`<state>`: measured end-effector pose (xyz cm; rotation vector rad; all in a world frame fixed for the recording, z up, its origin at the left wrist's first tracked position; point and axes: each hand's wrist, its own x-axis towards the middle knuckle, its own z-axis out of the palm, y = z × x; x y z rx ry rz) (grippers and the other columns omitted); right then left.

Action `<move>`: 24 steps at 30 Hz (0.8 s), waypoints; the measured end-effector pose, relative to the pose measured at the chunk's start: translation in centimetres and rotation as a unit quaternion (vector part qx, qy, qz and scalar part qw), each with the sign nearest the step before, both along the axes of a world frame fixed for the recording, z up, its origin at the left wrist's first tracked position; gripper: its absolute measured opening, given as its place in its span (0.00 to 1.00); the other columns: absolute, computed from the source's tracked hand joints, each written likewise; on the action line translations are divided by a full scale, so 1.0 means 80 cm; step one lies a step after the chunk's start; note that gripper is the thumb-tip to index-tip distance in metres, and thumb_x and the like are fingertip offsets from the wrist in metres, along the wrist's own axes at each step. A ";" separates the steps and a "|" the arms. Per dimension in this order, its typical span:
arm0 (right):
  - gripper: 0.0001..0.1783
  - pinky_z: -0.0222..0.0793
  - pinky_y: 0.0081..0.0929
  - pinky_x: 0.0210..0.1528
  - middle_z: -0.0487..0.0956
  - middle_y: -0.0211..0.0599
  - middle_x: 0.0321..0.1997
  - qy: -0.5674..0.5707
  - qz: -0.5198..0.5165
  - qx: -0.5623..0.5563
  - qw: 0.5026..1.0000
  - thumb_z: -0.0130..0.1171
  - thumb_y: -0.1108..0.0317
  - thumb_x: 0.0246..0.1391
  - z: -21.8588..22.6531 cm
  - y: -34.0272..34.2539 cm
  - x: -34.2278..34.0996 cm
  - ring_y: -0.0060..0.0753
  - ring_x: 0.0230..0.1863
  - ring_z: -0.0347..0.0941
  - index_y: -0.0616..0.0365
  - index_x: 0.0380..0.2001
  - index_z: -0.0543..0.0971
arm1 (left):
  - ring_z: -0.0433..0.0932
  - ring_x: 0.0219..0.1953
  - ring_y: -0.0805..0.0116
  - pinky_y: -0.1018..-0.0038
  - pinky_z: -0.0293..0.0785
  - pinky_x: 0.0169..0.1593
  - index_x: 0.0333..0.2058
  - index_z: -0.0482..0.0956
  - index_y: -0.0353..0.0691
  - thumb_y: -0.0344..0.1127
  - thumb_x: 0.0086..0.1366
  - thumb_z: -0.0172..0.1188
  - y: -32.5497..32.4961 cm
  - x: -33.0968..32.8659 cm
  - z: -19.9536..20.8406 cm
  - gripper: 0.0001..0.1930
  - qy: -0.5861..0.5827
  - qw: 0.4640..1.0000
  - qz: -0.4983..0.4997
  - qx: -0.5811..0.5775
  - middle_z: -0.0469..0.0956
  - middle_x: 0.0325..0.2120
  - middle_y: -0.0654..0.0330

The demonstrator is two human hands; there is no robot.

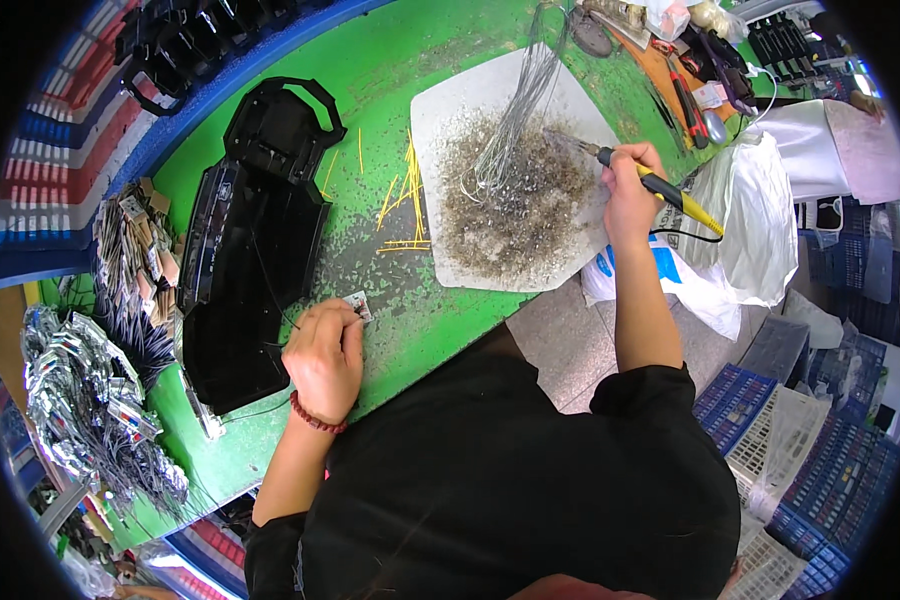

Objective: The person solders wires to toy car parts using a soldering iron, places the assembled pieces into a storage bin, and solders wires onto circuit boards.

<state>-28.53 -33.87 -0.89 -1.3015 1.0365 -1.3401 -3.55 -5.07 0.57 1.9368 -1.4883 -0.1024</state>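
My right hand (630, 203) is wrapped round a black and yellow soldering iron (686, 206). Its metal tip points left over a pale, grime-covered board (470, 277), close to a loose bundle of thin grey solder wire (518, 122). Near the front of the table my left hand (322, 352) has its fingers closed on a small white circuit board (357, 305), which partly shows past the fingertips. A dark wire runs from that hand into an open black plastic housing (240, 290) on its left.
Thin yellow tubes (410, 195) lie on the green table (390, 60). Bundled wired parts (135, 245) and silvery foil-wrapped pieces (80, 390) crowd the left side. Red-handled pliers (685, 105) lie at the far right. A white sack (745, 215) and blue crates (830, 500) stand right.
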 end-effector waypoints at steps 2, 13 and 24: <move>0.03 0.59 0.16 0.25 0.73 0.28 0.21 -0.006 -0.007 -0.001 1.000 0.57 0.75 0.51 0.003 0.003 0.002 0.16 0.22 0.66 0.59 0.26 0.73 | 0.78 0.32 0.56 0.67 0.75 0.37 0.26 0.75 0.37 0.20 0.50 0.64 0.001 0.000 -0.001 0.08 0.008 1.000 -0.005 0.005 0.80 0.30 0.56; 0.02 0.61 0.14 0.24 0.72 0.30 0.23 -0.076 0.031 0.009 0.997 0.54 0.78 0.50 0.001 0.045 0.006 0.17 0.21 0.66 0.61 0.28 0.73 | 0.78 0.33 0.56 0.67 0.75 0.38 0.27 0.76 0.39 0.20 0.49 0.64 0.006 0.003 -0.003 0.08 0.003 1.000 0.007 -0.008 0.80 0.30 0.57; 0.09 0.62 0.18 0.25 0.71 0.37 0.23 0.018 0.279 0.011 0.960 0.56 0.72 0.49 -0.007 0.202 0.070 0.21 0.21 0.65 0.63 0.32 0.69 | 0.80 0.32 0.60 0.70 0.75 0.36 0.26 0.76 0.38 0.22 0.48 0.66 0.006 0.004 -0.012 0.09 0.031 0.999 0.018 -0.023 0.80 0.29 0.59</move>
